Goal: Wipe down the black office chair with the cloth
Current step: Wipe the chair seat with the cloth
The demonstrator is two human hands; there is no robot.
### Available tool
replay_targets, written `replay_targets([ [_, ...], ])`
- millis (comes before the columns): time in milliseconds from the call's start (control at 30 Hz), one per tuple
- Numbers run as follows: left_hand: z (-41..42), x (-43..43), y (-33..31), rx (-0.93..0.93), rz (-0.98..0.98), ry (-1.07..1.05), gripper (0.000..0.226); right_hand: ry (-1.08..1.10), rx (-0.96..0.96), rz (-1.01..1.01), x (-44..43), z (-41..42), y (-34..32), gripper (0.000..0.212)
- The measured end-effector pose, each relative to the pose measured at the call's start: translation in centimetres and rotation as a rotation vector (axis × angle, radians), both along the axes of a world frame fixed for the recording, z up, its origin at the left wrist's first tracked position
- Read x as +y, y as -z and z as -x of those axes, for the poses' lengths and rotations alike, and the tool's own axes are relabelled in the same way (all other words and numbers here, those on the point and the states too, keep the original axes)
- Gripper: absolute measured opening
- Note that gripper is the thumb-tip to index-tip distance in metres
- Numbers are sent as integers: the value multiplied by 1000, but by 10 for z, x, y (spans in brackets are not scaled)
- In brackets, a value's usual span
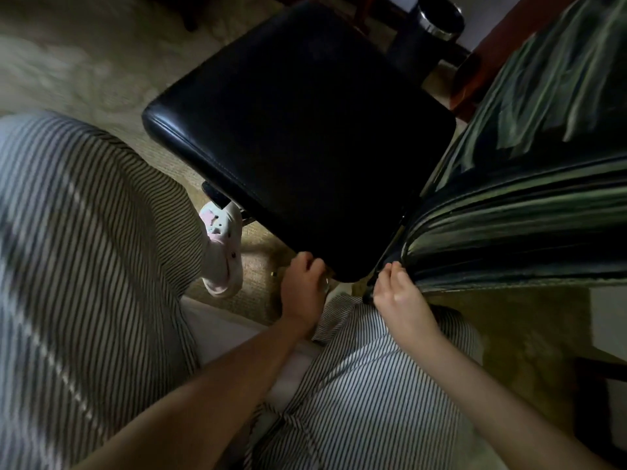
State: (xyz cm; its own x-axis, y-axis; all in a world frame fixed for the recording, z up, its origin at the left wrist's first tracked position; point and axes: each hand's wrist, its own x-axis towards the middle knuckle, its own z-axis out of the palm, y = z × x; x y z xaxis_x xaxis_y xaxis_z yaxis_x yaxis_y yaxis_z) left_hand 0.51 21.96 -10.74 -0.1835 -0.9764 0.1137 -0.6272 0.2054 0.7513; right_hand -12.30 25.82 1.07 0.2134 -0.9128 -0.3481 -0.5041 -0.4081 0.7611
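**A:** Where is the chair, and where is the cloth?

**B:** The black office chair (298,130) stands straight ahead on the carpet (68,62), one corner of its seat toward the knees; its glossy ribbed backrest (529,198) fills the right side. I cannot find the cloth; a pale speck by the left hand is too small to name.

**A:** And the hands?

**B:** The left hand (302,286) curls its grip round the seat's near corner and seems to hold it. The right hand (397,293) has curled fingers at the backrest's lower edge, thumb and forefinger close together; whether that grip holds the edge, a fold of cloth or nothing, I cannot tell.

**A:** How should the step go?

**B:** I judge it to be the joint where seat meets backrest. Steady the chair with the left hand, since it probably swivels; work the cloth along the seam rather than across it; fold it to a clean face before moving to the broad seat, where long overlapping strokes suit the smooth covering.

**A:** Any containers?

**B:** One; a dark round bin (437,18) with a bright rim, beyond the chair's far side; its inside does not show.
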Motion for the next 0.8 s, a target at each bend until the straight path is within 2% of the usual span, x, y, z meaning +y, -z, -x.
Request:
replay_targets([
  [167,-37,-47,-13,182,-204,-562,26,37,-11,-35,1,-2,1,35],
  [233,-45,-71,-20,291,-158,-670,27,31,-4,-40,1,-1,2,33],
  [300,-49,-92,-28,316,-75,-674,30,35,7,-31,-1,-1,3,33],
  [433,-46,-105,-36,62,-101,-482,30,71,-18,-53,-1,0,4,34],
  [500,-34,-90,-37,-36,-50,-337,35,77,-22,-62,-2,0,5,33],
  [600,-6,-50,-34,-95,112,-21,35,84,-38,-64,-3,-2,4,30],
  [700,9,-23,-24,-85,163,261,26,57,-43,-79,2,-1,4,32],
  [800,5,-27,-26,-134,204,398,22,73,-2,-58,1,2,2,33],
])
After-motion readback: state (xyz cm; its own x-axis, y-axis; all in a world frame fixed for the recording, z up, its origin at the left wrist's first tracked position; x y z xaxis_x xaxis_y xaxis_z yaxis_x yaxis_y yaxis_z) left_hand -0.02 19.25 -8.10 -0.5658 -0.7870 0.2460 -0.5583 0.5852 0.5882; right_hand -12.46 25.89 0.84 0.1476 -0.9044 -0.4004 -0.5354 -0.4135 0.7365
